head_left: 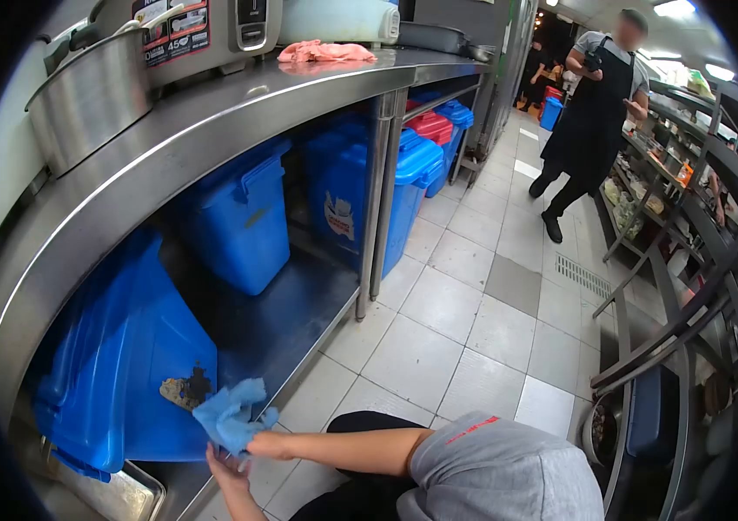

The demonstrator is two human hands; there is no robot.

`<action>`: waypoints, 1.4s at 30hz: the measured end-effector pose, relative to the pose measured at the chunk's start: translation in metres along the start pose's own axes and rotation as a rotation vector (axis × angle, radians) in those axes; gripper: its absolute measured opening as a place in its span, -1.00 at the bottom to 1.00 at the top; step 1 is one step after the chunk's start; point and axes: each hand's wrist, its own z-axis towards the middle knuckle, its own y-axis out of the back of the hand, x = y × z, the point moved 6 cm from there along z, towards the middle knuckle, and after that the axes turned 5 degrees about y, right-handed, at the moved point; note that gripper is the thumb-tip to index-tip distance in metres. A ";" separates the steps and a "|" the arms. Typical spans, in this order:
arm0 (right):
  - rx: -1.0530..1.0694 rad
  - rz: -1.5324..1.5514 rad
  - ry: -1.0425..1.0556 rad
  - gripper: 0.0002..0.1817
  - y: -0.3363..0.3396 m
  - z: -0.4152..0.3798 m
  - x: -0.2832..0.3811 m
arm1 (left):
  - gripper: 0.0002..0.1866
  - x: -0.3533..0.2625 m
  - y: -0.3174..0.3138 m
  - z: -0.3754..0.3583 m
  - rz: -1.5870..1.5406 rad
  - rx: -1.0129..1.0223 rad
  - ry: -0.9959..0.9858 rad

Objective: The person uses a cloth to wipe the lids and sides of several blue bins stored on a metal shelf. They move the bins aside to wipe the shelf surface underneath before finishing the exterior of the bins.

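Right hand point(270, 445) holds blue cloth point(231, 415) near metal shelf point(304, 300) and tiled floor point(412, 352).

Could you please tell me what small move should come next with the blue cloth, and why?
I'd probably wipe the dark-and-beige patch on the nearest blue bin with the blue cloth: the patch stands out on the blue side, and the right hand holds the cloth right beside it.

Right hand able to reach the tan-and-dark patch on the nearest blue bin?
Likely yes: the right hand holds the blue cloth right by the patch, and nothing visible blocks the way.
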 end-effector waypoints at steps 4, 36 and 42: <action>-0.013 0.264 0.075 -0.46 -0.007 -0.009 0.013 | -0.43 0.047 -0.026 0.032 -0.166 0.520 0.190; -0.173 0.725 0.269 -0.53 -0.021 0.044 -0.022 | -0.88 -0.100 0.027 -0.091 -0.059 -0.252 -0.948; -0.549 -0.619 0.897 -0.47 -0.058 0.089 0.101 | -0.87 -0.111 0.063 -0.091 -0.277 -0.378 -0.938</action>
